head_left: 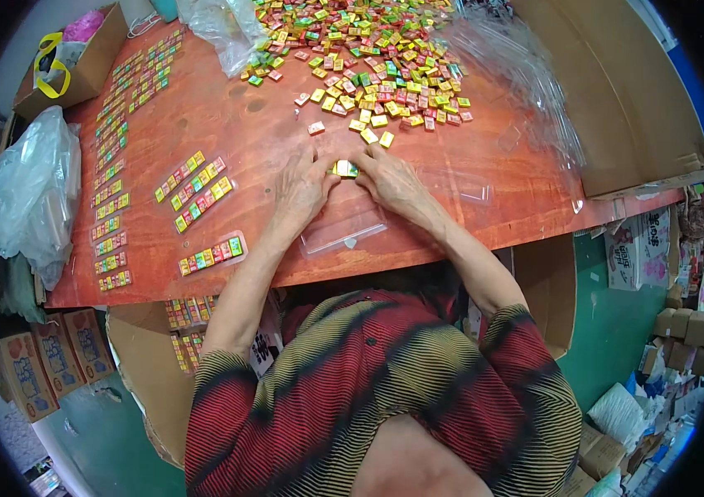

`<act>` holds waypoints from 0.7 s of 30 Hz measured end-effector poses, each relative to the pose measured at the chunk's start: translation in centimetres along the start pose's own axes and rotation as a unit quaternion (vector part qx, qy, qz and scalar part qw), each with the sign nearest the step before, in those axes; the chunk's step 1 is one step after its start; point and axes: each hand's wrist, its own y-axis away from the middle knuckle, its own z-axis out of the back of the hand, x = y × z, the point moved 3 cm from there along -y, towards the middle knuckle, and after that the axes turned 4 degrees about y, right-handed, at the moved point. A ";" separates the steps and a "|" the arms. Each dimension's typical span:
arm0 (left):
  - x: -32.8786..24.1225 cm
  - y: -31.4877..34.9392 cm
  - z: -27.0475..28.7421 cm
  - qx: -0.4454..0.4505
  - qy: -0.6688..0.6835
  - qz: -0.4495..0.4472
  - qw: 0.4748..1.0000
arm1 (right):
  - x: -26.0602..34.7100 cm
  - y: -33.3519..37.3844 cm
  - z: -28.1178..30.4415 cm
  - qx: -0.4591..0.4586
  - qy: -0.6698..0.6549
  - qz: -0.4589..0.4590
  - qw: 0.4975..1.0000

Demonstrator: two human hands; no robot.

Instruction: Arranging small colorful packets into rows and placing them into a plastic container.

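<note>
My left hand (302, 189) and my right hand (391, 179) face each other at the near middle of the table. Between their closed fingers is a short row of small coloured boxes (346, 169), pressed from both ends; the fingers hide part of it. Closer to me lies a transparent plastic tray (343, 243), below my wrists. Just beyond the fingers are loose small yellow boxes (386, 139), and a red and white box (316, 128) lies a little to the left. Beside my left forearm rests a filled tray of small boxes (211, 256).
A large heap of small boxes (368, 62) covers the far middle of the reddish table (252, 132). Stacked transparent trays (526, 70) lie at the right, beside a cardboard box (617, 91). Filled trays (203, 190) and long rows of packs (110, 219) stand left, near a plastic bag (35, 186).
</note>
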 end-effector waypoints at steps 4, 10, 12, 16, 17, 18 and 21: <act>0.6 -0.2 0.7 0.060 0.030 -0.002 0.998 | -0.1 0.0 0.3 0.003 -0.015 0.015 1.000; 1.0 -0.3 0.9 0.071 0.049 0.001 0.996 | -0.1 0.1 -0.3 0.017 -0.017 0.006 1.000; 0.1 -0.4 1.1 0.072 0.044 0.015 0.996 | 0.1 0.2 0.1 -0.048 -0.028 0.048 0.997; -0.8 0.0 1.3 0.049 0.033 0.065 0.996 | 0.2 0.2 0.7 -0.006 -0.001 0.031 1.000; -1.3 0.3 1.5 0.049 0.033 0.065 0.996 | 0.7 0.7 1.4 -0.009 -0.017 0.043 0.999; -2.4 1.4 2.1 0.030 0.034 0.065 0.997 | 1.4 1.8 1.8 -0.007 -0.036 0.052 0.998; -4.6 5.7 2.7 0.013 0.040 0.071 0.997 | 3.4 4.7 2.5 0.055 -0.040 0.050 0.996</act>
